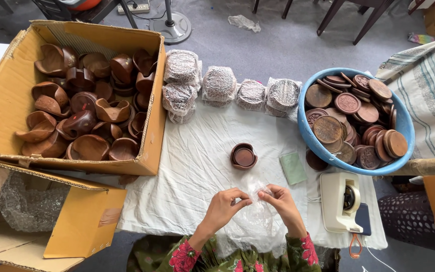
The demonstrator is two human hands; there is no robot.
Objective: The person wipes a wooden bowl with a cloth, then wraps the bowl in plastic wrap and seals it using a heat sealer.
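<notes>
Looking down from the head view, the left hand and the right hand meet at the near edge of the tabletop, which is covered with a white cloth. Both hands pinch the top of a clear plastic bag between thumb and fingertips; the bag hangs between them and drapes toward the person's floral sleeves. Just beyond the hands, a round wooden holder with coasters inside rests upright on the cloth, apart from both hands. A small green pad lies to its right. Further right, a blue basin holds a heap of carved round wooden coasters, and a white tape dispenser stands near the basin's front edge. Along the far edge of the tabletop, several wrapped bundles sit in a row. On the left, an open cardboard box is filled with wooden holders, and a second cardboard box below it contains bubble wrap.
</notes>
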